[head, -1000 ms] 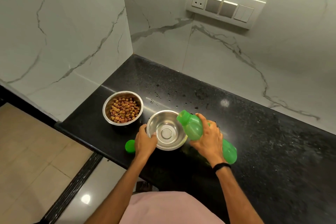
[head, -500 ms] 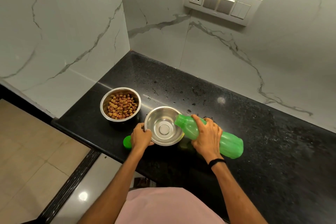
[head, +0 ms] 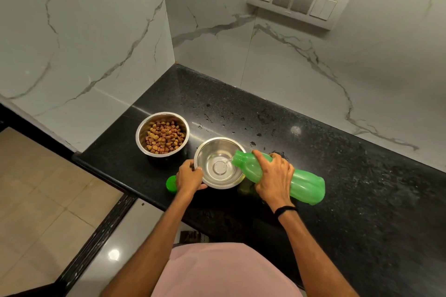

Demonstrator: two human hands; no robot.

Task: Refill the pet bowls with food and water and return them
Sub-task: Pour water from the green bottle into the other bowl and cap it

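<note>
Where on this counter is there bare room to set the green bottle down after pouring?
Bare counter lies right of the green bottle, and behind the kibble bowl and water bowl toward the corner, with droplets. Crowded: front edge, with bowls, green cap, left hand, right hand.

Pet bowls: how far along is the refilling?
Food looks done: the far bowl holds kibble. Water is in hand: the right hand tips the green bottle, a thin stream entering the near bowl, which the left hand steadies. Left: filling it, returning both bowls.
</note>
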